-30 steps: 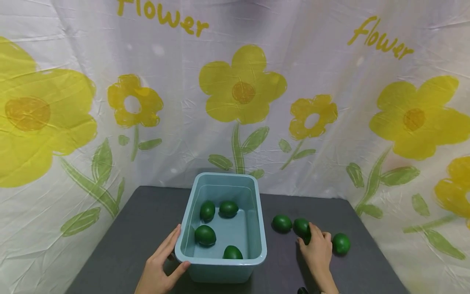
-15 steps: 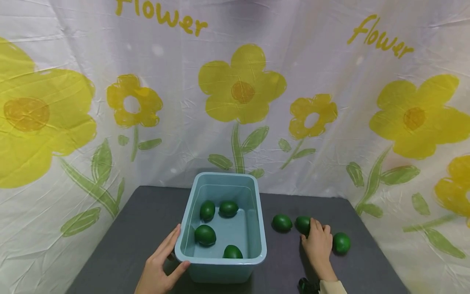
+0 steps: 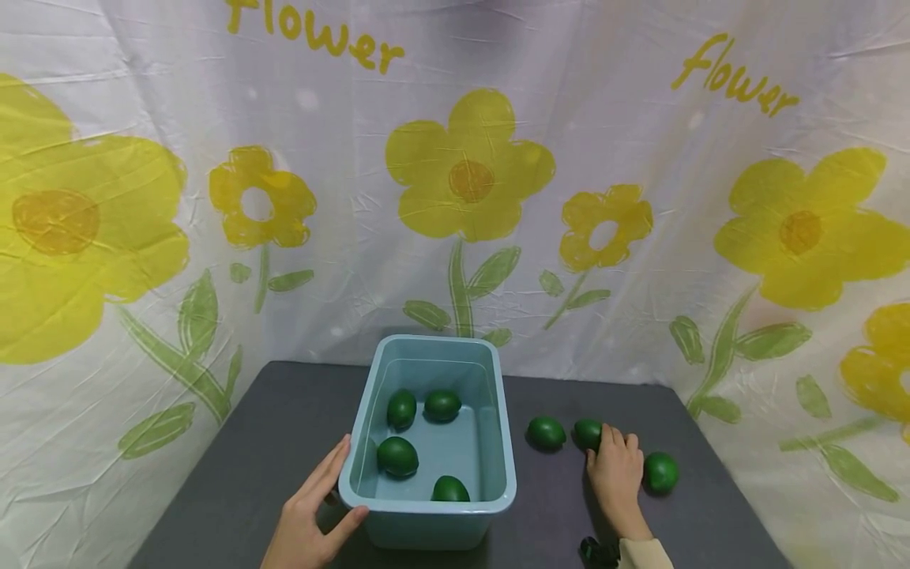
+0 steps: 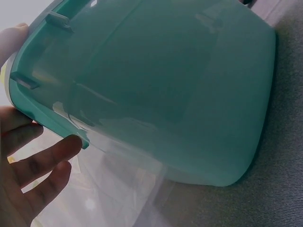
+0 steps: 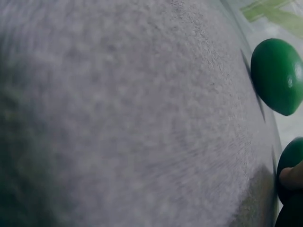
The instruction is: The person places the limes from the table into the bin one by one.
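Note:
A pale blue plastic bin [image 3: 426,525] stands on the dark tabletop, with several green limes [image 3: 397,456] on its floor. My left hand [image 3: 306,506] rests at the bin's near left corner, thumb at the front and fingers spread along the side. In the left wrist view, those fingers [image 4: 45,163] lie loosely against the rim. To the right of the bin, my right hand [image 3: 615,474] grips a lime [image 3: 587,434] partly hidden behind its fingers. The right wrist view has the thumb [image 5: 294,176] against a lime, with more dark green below it.
One lime [image 3: 546,433] lies between the bin and my right hand; another lime [image 3: 661,472] sits just right of that hand. A flower-printed curtain [image 3: 341,300] encloses the table's back and sides. A small black object [image 3: 597,552] shows beside the right cuff.
My right hand has shifted slightly up and right, and the lime at its fingers has moved slightly the same way. The left hand and the bin stay put.

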Demonstrator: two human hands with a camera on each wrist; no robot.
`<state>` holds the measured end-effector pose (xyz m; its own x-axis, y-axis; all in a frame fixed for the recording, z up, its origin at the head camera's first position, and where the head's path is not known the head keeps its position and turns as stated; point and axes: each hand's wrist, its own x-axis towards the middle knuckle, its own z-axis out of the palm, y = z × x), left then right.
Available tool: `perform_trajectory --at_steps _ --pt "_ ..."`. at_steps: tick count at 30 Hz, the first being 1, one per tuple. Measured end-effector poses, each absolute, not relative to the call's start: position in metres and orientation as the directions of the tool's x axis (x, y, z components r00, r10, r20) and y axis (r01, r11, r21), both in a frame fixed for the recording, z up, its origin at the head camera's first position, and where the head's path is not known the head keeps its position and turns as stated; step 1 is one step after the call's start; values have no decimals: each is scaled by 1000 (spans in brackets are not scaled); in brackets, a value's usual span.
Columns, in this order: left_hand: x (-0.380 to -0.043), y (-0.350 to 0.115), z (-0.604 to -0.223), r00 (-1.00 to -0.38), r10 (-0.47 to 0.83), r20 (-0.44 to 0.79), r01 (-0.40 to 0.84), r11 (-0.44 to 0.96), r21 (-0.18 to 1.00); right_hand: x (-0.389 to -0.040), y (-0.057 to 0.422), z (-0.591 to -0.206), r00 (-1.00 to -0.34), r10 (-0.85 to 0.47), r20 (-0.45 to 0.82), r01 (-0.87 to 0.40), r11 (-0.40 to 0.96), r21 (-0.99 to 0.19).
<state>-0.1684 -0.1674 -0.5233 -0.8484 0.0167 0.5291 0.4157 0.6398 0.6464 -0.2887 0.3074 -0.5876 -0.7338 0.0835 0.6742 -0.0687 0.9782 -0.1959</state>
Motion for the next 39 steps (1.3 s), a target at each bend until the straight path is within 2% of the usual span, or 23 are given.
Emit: perform_trajectory --at_steps 9,14,23,27,32,39 --pt "-168 -168 -522 -850 15 526 410 647 643 -286 306 -587 -715 114 690 -81 967 -243" --pt "-168 -168 -522 -846 22 533 419 644 640 -282 304 -579 -734 182 655 -83 932 -353" --pt "-169 -168 -522 -846 18 533 420 640 644 -268 293 -546 -823 345 451 -6 789 -614" --pt "-169 -168 -524 -841 22 541 431 631 645 -261 288 -533 -863 371 344 16 700 -714" --pt "-169 -169 -527 -824 19 567 452 626 636 -253 278 -517 -916 369 159 62 522 -851" --pt "-171 -168 -527 -814 17 580 458 632 625 -247 268 -504 -928 363 85 59 367 -929"
